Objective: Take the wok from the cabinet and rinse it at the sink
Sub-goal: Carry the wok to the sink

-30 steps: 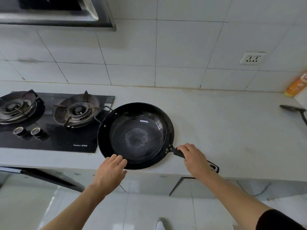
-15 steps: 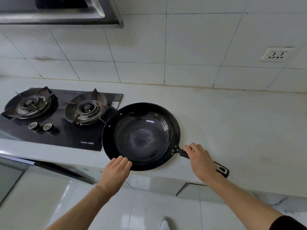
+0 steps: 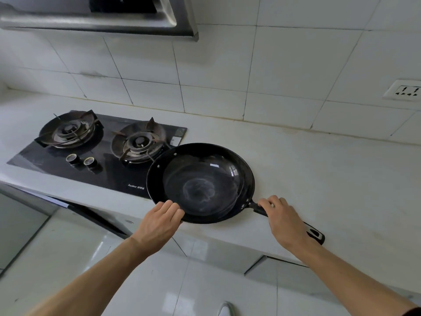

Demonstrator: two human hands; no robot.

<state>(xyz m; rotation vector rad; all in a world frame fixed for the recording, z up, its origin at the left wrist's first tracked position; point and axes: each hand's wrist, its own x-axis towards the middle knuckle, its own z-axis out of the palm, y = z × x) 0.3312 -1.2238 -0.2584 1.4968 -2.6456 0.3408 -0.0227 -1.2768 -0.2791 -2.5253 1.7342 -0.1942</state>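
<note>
A black wok (image 3: 200,182) rests on the white countertop (image 3: 319,179), right of the gas stove, its left rim over the stove's glass edge. A straight black handle points toward the front right. My right hand (image 3: 284,221) is wrapped over that handle near the pan. My left hand (image 3: 159,224) grips the wok's near rim at the front left, fingers curled over the edge. The wok's inside shows a pale dry swirl mark. No sink is in view.
A two-burner black gas stove (image 3: 95,153) with two knobs lies to the left. A steel range hood (image 3: 98,17) hangs above it. A wall socket (image 3: 405,91) is at the right. A cabinet door below the counter (image 3: 273,265) stands ajar. Glossy white floor lies beneath.
The view has swung left, so the bottle and spatula at the right dropped out of sight. Both hands stay on the wok, which has barely shifted on the counter.
</note>
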